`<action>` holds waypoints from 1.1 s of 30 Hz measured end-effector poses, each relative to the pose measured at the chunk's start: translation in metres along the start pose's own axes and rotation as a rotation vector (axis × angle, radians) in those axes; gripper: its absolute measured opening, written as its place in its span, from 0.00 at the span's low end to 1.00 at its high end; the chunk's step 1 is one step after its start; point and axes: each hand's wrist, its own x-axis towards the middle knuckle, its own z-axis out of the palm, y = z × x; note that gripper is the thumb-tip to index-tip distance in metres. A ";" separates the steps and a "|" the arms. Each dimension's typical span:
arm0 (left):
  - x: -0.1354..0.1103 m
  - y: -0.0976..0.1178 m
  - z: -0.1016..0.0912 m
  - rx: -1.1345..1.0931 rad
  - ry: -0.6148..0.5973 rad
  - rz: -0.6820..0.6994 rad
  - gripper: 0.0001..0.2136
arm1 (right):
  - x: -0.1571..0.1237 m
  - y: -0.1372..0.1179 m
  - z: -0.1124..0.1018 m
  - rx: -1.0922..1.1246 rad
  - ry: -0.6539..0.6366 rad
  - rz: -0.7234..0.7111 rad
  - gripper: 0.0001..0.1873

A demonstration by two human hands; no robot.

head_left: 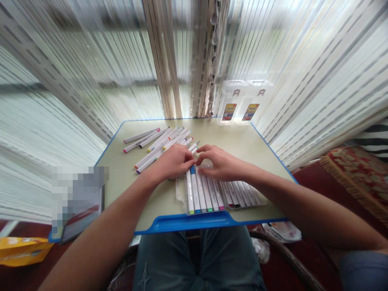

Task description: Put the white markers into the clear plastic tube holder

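Observation:
My left hand [178,159] is closed, thumb and fingers pressed together at the upper end of a row of white markers [205,190]. Whatever it may hold is hidden by the fingers. Beside it my right hand [220,161] hovers over the same row, fingers curved and thumb apart, with nothing visible between them. The row lies side by side in a clear plastic case [181,192], with coloured ends toward me. One marker with a blue cap [193,170] shows just below the left fingers. A second group of markers [241,193] lies under my right forearm.
Loose markers [151,139] lie scattered at the back left of the blue-edged table [257,153]. Two clear cases with yellow labels [229,112] stand at the back right. A dark-edged tablet [85,210], partly pixelated, lies at the left edge. Curtains [121,60] hang behind.

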 end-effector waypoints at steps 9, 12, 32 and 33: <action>-0.003 -0.004 0.002 0.035 0.026 -0.012 0.12 | -0.001 0.004 -0.005 -0.031 -0.017 -0.016 0.03; -0.004 -0.006 0.002 0.029 0.025 -0.025 0.12 | 0.000 0.004 -0.005 -0.027 -0.022 -0.021 0.03; 0.009 0.003 0.012 0.021 0.036 0.033 0.10 | -0.003 0.012 -0.007 0.023 -0.007 -0.054 0.06; 0.009 0.003 0.012 0.026 0.039 0.027 0.10 | -0.003 0.012 -0.007 0.024 -0.008 -0.058 0.06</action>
